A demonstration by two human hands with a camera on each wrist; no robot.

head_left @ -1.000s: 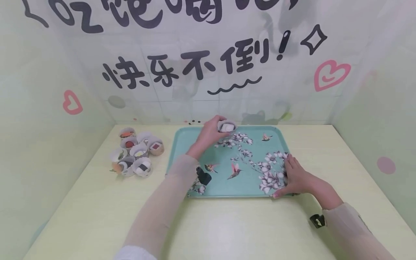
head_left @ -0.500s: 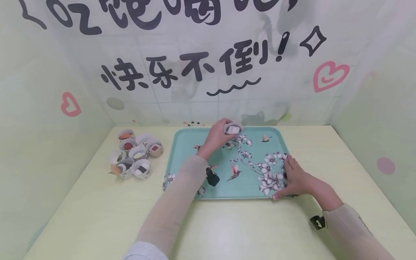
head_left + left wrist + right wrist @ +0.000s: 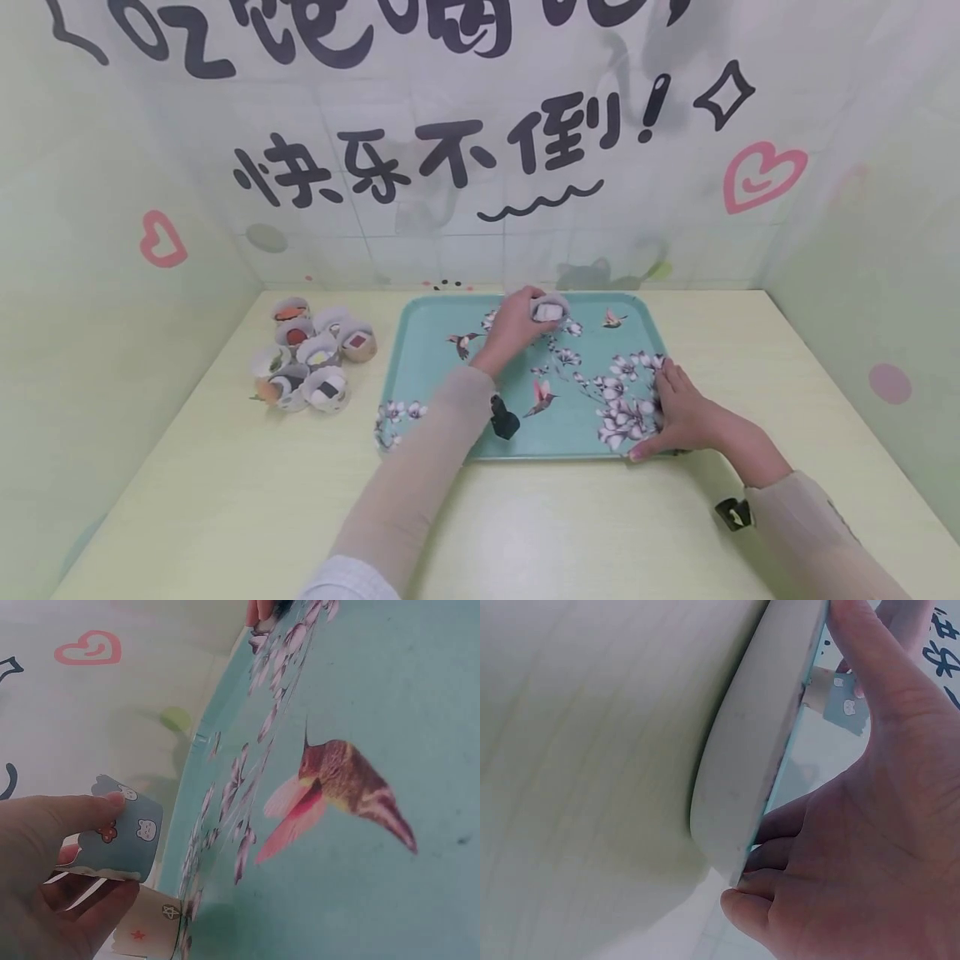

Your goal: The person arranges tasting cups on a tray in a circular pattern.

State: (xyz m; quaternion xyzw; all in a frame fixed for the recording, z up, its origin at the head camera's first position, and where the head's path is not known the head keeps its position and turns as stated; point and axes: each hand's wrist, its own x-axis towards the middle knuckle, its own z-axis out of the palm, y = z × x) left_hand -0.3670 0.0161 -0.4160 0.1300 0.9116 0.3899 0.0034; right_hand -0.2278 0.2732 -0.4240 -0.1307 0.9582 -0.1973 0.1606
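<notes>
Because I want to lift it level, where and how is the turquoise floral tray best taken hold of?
Probably hold the turquoise floral tray by its rim at the middle of both short sides, coming from left and right, fingertips underneath. It is wide, and its outer wall slants outward up to the rim. Paper cups near the left side leave less room there.
</notes>
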